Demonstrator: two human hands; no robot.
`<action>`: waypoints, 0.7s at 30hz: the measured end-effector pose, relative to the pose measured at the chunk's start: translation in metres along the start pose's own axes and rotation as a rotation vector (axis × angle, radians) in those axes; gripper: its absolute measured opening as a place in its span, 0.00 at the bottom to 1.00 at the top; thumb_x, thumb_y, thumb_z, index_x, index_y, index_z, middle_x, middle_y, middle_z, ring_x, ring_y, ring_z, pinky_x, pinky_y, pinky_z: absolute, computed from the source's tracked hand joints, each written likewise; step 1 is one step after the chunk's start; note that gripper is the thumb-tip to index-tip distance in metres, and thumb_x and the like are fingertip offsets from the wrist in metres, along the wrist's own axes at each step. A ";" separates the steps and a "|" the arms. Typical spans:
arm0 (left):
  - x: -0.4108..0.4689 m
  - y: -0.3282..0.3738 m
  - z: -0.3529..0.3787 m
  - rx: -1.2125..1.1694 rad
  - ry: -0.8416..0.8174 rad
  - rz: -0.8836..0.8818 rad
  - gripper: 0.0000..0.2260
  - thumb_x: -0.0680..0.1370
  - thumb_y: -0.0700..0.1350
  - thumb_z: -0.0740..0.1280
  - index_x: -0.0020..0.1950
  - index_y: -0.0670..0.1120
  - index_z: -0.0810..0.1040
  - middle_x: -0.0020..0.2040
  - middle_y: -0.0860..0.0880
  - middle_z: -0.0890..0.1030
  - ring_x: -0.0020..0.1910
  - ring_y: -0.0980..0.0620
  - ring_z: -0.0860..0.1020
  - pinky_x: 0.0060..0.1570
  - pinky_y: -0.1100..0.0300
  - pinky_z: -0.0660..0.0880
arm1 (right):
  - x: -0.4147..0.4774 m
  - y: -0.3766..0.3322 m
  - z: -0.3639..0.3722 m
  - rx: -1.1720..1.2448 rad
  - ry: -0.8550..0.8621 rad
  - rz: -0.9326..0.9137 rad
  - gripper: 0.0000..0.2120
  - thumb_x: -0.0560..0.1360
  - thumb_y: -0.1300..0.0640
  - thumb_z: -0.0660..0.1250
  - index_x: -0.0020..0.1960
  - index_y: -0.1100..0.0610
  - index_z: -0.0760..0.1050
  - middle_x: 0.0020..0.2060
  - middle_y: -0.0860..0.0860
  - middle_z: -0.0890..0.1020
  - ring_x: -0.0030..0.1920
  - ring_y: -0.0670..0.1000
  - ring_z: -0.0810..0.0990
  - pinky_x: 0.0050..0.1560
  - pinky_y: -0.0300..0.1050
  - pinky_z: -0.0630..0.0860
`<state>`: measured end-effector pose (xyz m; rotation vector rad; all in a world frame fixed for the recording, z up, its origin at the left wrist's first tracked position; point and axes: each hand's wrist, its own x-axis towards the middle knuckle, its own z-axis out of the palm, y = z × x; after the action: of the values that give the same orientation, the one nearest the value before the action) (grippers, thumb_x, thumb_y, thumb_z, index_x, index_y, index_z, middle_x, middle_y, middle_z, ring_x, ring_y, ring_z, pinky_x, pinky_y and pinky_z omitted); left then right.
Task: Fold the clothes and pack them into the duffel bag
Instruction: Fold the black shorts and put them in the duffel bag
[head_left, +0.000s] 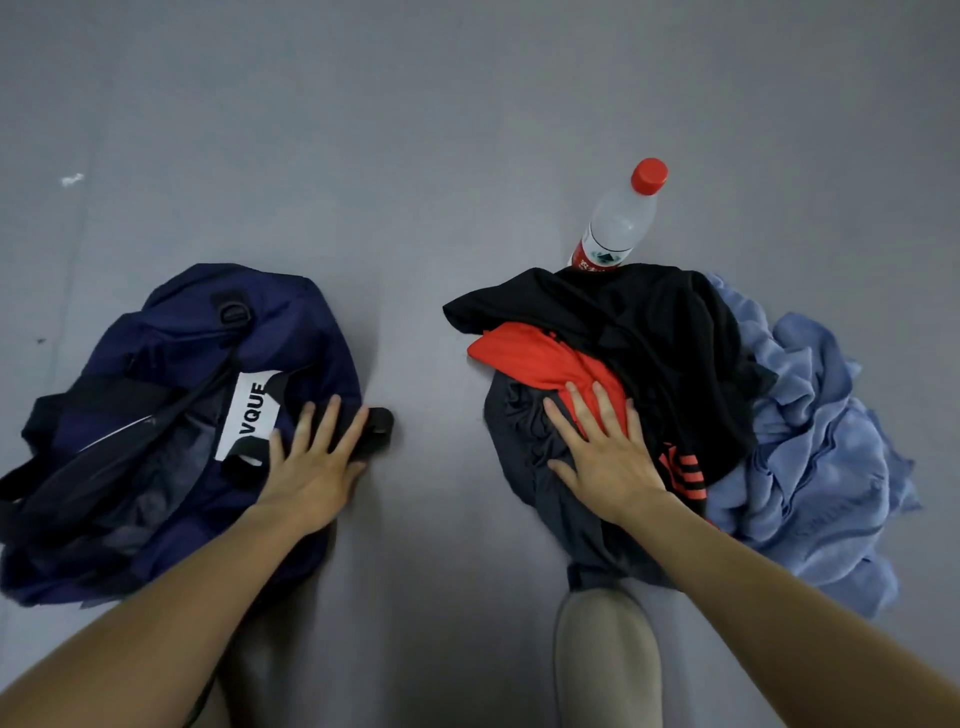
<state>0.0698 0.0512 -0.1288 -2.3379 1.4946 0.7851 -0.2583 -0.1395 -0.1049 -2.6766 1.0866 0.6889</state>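
navy blue duffel bag (171, 332) with black straps and white label (249, 415) in black lettering, black garment (649, 332), red garment (540, 358), dark grey garment (524, 447), light blue garment (821, 447), clear bottle (618, 223) with red cap, grey floor (415, 130)

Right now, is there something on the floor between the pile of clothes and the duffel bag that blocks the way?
Nothing visible does. Only bare floor lies between the clothes pile and the duffel bag. The water bottle stands behind the pile, off that path.
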 end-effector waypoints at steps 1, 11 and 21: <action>0.000 -0.009 0.003 0.025 0.030 -0.007 0.32 0.84 0.57 0.51 0.77 0.60 0.29 0.82 0.50 0.35 0.81 0.43 0.38 0.76 0.34 0.47 | 0.001 0.002 0.002 0.003 -0.007 0.007 0.36 0.82 0.37 0.48 0.80 0.45 0.32 0.80 0.52 0.34 0.78 0.60 0.31 0.75 0.66 0.37; 0.011 -0.079 -0.005 0.116 0.188 -0.049 0.33 0.83 0.56 0.56 0.81 0.55 0.39 0.83 0.44 0.52 0.80 0.40 0.52 0.73 0.34 0.54 | 0.003 0.014 -0.022 0.215 0.111 0.018 0.36 0.79 0.30 0.49 0.82 0.43 0.45 0.82 0.52 0.48 0.81 0.56 0.46 0.78 0.60 0.49; -0.014 0.038 -0.042 -0.022 0.413 0.140 0.31 0.83 0.57 0.59 0.82 0.50 0.51 0.80 0.40 0.58 0.79 0.37 0.57 0.73 0.36 0.59 | -0.013 0.068 -0.045 0.194 0.440 0.484 0.16 0.79 0.54 0.65 0.64 0.59 0.78 0.53 0.60 0.80 0.52 0.66 0.75 0.51 0.61 0.73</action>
<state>0.0436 0.0246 -0.0837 -2.5442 1.8336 0.3571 -0.2980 -0.1954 -0.0588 -2.4657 1.8384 0.0299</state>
